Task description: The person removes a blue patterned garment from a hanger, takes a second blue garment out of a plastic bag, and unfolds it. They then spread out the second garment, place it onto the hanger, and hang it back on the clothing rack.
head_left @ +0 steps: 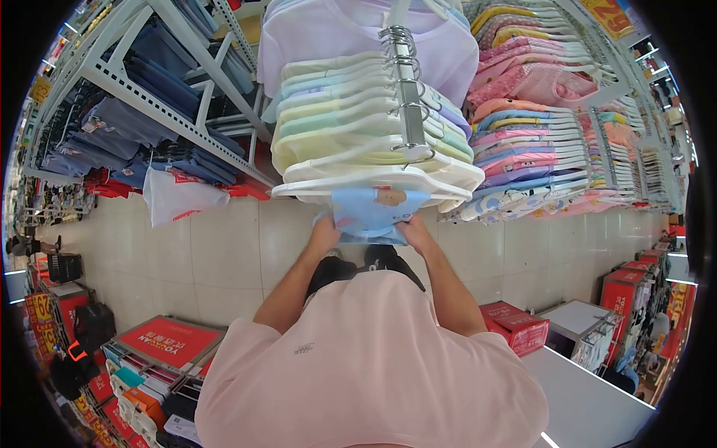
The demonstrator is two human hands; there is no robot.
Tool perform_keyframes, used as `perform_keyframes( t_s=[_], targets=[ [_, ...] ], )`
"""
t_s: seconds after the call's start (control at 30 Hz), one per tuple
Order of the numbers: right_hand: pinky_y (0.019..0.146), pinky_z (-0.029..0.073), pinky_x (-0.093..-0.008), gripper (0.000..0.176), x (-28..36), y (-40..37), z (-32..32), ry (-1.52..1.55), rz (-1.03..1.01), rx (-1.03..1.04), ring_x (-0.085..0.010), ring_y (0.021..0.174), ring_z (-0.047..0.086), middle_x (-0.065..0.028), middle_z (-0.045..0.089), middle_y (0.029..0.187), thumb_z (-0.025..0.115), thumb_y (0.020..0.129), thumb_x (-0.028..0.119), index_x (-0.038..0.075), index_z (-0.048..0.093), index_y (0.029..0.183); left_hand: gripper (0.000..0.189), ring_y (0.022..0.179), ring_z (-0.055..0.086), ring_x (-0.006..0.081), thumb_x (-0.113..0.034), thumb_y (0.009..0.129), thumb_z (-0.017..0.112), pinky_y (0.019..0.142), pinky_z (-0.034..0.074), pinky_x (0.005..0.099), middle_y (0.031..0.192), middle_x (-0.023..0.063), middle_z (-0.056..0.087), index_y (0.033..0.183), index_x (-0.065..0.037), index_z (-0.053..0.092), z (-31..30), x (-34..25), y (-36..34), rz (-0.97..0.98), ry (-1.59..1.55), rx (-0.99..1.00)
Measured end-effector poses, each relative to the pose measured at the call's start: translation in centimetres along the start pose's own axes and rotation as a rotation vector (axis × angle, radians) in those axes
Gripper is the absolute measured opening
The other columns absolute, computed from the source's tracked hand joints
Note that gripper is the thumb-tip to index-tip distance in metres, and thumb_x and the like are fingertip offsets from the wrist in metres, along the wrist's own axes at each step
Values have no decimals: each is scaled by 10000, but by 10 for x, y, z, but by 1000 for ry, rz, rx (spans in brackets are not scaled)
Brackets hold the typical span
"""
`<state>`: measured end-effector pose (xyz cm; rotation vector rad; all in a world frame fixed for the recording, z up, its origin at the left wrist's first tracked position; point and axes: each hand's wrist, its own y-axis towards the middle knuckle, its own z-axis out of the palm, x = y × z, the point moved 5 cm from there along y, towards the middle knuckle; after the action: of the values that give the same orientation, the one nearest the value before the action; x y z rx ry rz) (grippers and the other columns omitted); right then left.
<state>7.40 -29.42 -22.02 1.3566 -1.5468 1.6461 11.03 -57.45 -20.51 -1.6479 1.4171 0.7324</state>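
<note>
A light-blue printed T-shirt (371,211) with a brown cartoon figure is stretched between my hands, below the front of a hanging rack. My left hand (324,233) is closed on its left side, the fingers partly hidden by the cloth. On the opposite edge, my right hand (414,231) pinches the fabric near the printed letters. The shirt's upper part overlaps the white hanger (314,185) at the front of the row. Behind it, pastel shirts (328,128) in yellow, green and lilac hang on white hangers from a metal display arm (410,112).
Pink and patterned children's clothes (534,138) hang at the right. A white metal shelf frame (142,93) with jeans (123,123) stands at the left, a white bag (179,196) hanging from it. Red boxes (515,326) and a red sign (168,340) are near my sides.
</note>
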Motion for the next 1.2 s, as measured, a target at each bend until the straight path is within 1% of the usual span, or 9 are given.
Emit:
perform_keyframes(
  t_s=[0.17, 0.27, 0.37, 0.47, 0.57, 0.67, 0.77, 0.87, 1.2],
  targets=[
    [973, 493, -367, 423, 23, -26, 18, -5, -128, -46, -240, 1119, 630, -152, 667, 1224, 605, 889, 46, -31, 583, 1304, 266, 957, 665, 458, -48, 833, 608, 863, 516, 505, 980, 263, 706, 1071, 12, 712, -5, -6, -23, -107, 114, -134],
    [1001, 485, -370, 452, 13, -27, 25, 67, 38, -14, -248, 1176, 610, -154, 633, 1289, 593, 921, 67, -29, 533, 1359, 291, 986, 655, 466, -39, 833, 585, 867, 520, 495, 1041, 283, 692, 1090, 35, 701, -11, -25, -39, 73, 147, -235],
    [988, 514, -390, 398, 1, -30, 35, 532, 158, 113, -238, 1132, 639, -126, 633, 1296, 573, 938, 48, -4, 562, 1333, 307, 996, 689, 406, -19, 877, 549, 866, 540, 444, 1115, 254, 703, 1141, 61, 684, 27, 52, -30, -144, -142, 11],
    [987, 537, -413, 409, 28, -44, 41, 676, 358, 125, -241, 1144, 645, -116, 629, 1310, 570, 947, 63, 17, 559, 1353, 306, 1020, 696, 222, -70, 969, 582, 927, 550, 374, 1204, 138, 696, 1246, 42, 647, 14, 15, -40, -414, -772, 213],
    [993, 540, -412, 409, 47, -52, 47, 690, 383, 187, -243, 1166, 639, -122, 612, 1337, 544, 970, 64, 30, 547, 1378, 357, 1051, 682, 230, -91, 988, 580, 955, 544, 362, 1232, 154, 679, 1314, 54, 585, 4, -13, -47, -564, -946, 295],
    [983, 541, -385, 547, 61, -55, 57, 645, 382, 231, -252, 1184, 624, -137, 573, 1384, 644, 960, 175, -7, 458, 1441, 410, 1113, 654, 223, -145, 976, 629, 967, 541, 356, 1280, 150, 651, 1338, 37, 566, 17, -6, -43, -468, -812, 395],
    [994, 521, -370, 628, 38, -46, 63, 138, 130, 387, -247, 1183, 612, -114, 561, 1402, 719, 903, 170, 1, 457, 1448, 469, 1167, 624, 218, -190, 944, 689, 978, 528, 364, 1331, 152, 618, 1348, 14, 565, 28, -7, -38, -367, -793, 405],
    [1022, 488, -372, 675, 47, -62, 72, -102, 99, 418, -244, 1206, 586, -98, 573, 1387, 760, 859, 137, 1, 461, 1449, 393, 1015, 659, 204, -205, 929, 690, 902, 531, 367, 1185, 86, 692, 1281, -36, 644, 39, 2, -31, -254, -697, 235],
    [1023, 518, -445, 501, 35, -49, 61, 654, 276, 97, -285, 1195, 624, -135, 620, 1319, 672, 914, 59, 3, 514, 1386, 438, 997, 668, 421, -314, 948, 521, 873, 490, 473, 1015, 294, 698, 1045, 77, 693, 8, 37, -26, -373, -288, -23]
  ],
)
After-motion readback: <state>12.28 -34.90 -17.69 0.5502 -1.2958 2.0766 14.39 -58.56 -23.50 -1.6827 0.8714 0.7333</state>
